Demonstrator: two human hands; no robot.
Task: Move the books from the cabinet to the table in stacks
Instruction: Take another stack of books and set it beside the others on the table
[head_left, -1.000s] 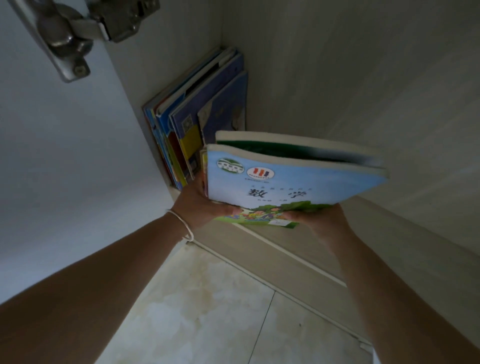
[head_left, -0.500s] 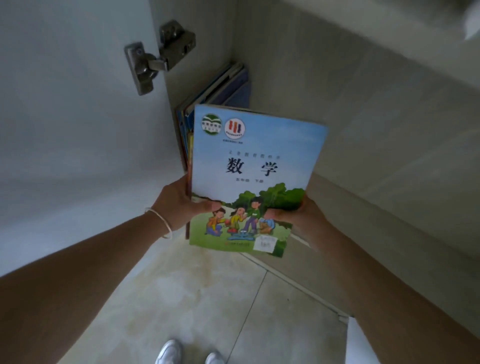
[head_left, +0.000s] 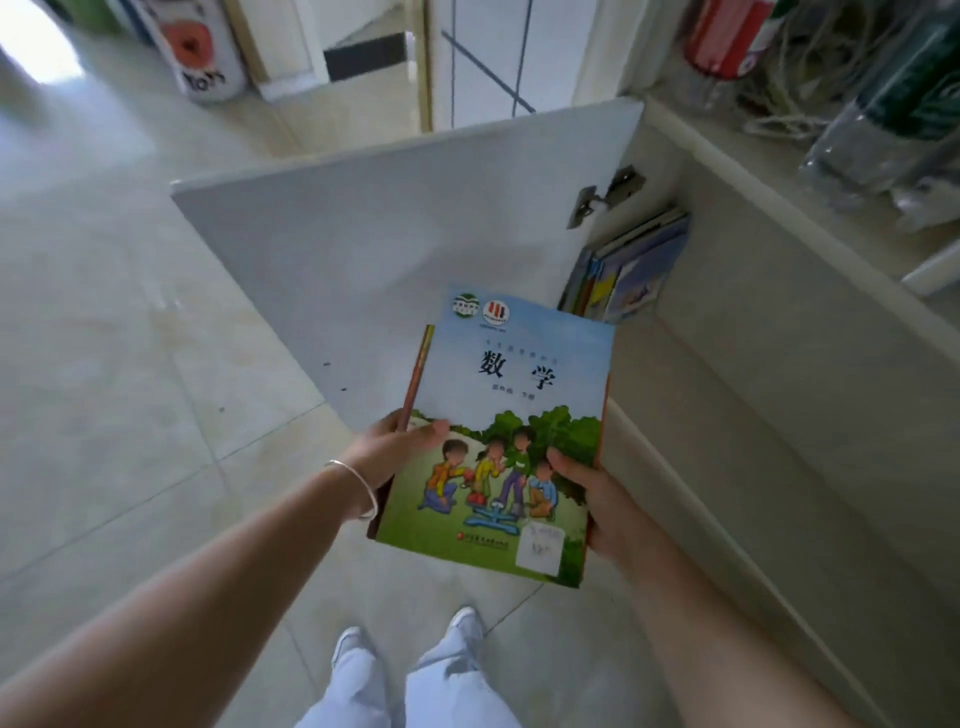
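Books (head_left: 498, 436) fill both hands: a thin stack held out over the tiled floor (head_left: 130, 364), in front of the open cabinet door (head_left: 395, 249). Its top volume has a glossy cover, sky-blue above and grass-green below, with cartoon children crouched round a balance scale under green trees. Beneath it a reddish-brown spine shows along the left edge and an orange edge along the right.

At the stack's lower left edge the left hand (head_left: 395, 452) grips it, thumb pressed flat on the cover and the other fingers curled out of sight underneath; a silver bangle (head_left: 358, 483) circles that wrist. On the lower right edge the right hand (head_left: 597, 493) holds it the same way, thumb on top, remaining fingers hidden below.

Beyond the fingertips, up and to the right, more books (head_left: 623, 275) stand leaning inside the cabinet (head_left: 753, 322), just below the door's metal hinge (head_left: 602, 195).

Large black characters 数学 cross the cover's middle. Two round logos sit at its top left, one green, one red; smaller print beneath the title is too blurred to read. A white sticker with faint handwriting sits at the bottom right corner.
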